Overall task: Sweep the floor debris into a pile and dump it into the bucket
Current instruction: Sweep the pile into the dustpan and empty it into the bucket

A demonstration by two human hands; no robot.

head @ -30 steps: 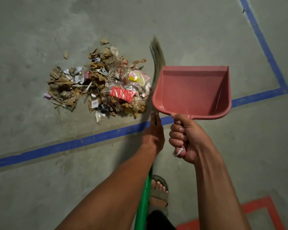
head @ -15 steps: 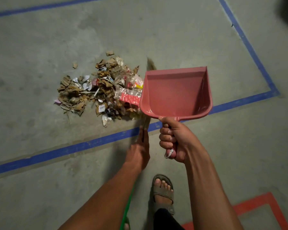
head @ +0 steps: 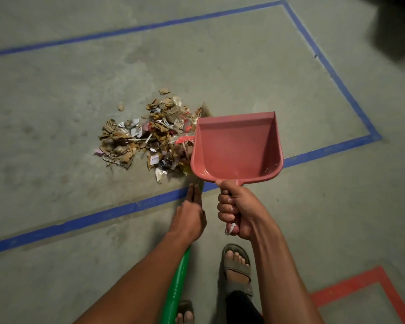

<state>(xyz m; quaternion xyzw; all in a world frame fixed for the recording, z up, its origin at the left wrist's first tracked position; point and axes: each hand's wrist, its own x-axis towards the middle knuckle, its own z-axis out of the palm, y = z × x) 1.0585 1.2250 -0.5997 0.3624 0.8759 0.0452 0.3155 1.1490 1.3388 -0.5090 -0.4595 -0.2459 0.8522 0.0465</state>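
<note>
Dustpan (head: 236,148) now overlaps debris pile (head: 147,136); right hand (head: 236,209) grips its handle

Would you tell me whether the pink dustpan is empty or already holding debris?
Empty: the dustpan shows only bare pink plastic inside, and the debris pile lies on the floor.

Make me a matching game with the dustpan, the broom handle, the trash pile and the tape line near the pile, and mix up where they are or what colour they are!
Things:
1. dustpan
2. broom handle
3. trash pile
4. tape line

Clues:
A. blue, stuck flat on the floor
B. pink, held up by the right hand
C. brown and white bits lying on the concrete
D. green, running under the left hand

Pairs: 1-B, 2-D, 3-C, 4-A
</note>
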